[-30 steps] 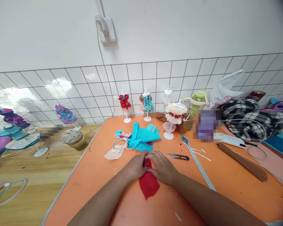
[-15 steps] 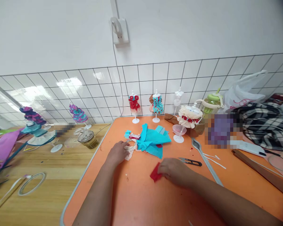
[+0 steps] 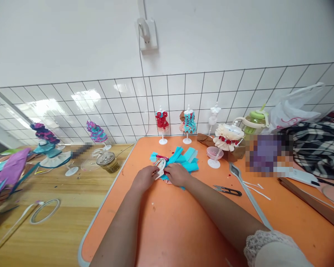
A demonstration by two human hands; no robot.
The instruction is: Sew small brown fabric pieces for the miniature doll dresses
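My left hand (image 3: 145, 178) is closed on the edge of a white tape roll (image 3: 160, 167), which is tilted up off the orange table mat. Close to its right, my right hand (image 3: 178, 174) has its fingers pressed together, with a bit of red paper (image 3: 166, 170) showing at the fingertips; most of it is hidden. Behind and under this hand lies a loose heap of blue crepe paper strips (image 3: 190, 155). A small red box (image 3: 162, 157) rests just beyond the tape roll.
Black thread snips (image 3: 228, 190) lie on the mat to the right. Small dress forms in paper dresses, such as a red one (image 3: 162, 122) and a cream one (image 3: 228, 137), stand behind. A glass jar (image 3: 108, 163) and another tape roll (image 3: 45, 211) are on the wooden table, left.
My right hand has moved left and away from me to the blue paper heap, bringing the red paper along. My left hand has lifted the tape roll to a tilt.
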